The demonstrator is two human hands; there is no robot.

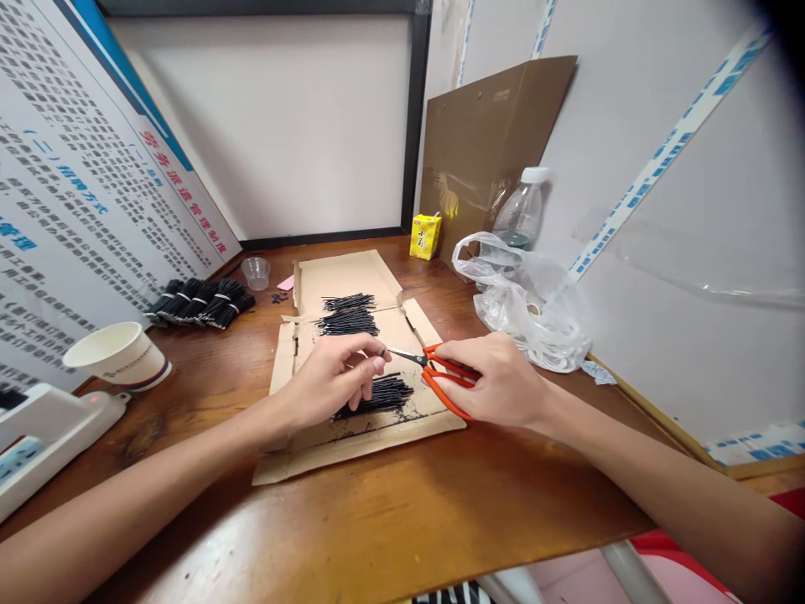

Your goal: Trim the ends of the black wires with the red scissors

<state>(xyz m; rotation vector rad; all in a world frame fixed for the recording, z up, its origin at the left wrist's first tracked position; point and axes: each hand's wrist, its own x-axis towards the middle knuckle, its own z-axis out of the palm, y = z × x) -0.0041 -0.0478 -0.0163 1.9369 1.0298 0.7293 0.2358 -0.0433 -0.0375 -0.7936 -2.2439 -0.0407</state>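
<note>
My right hand (503, 377) grips a pair of scissors (433, 362) by their orange-red handles, blades pointing left. The blade tips reach the fingertips of my left hand (340, 373), whose thumb and forefinger are pinched together. Something small and dark shows at that pinch, too small to make out. Beneath my hands lies an unfolded sheet of cardboard (408, 415). On it, a pile of thin black strands (386, 394) sits partly hidden below my left hand. Farther back are two more piles, a larger one (348, 321) and a smaller one (349, 300). Dark crumbs are scattered near the front pile.
Bundled black strands (198, 302) lie at the left, near a clear plastic cup (256, 273). A paper cup (119, 356) and white power strip (56, 436) stand nearer. Behind are a yellow carton (425, 236), a bottle (521, 210) and a plastic bag (534, 310) by the wall.
</note>
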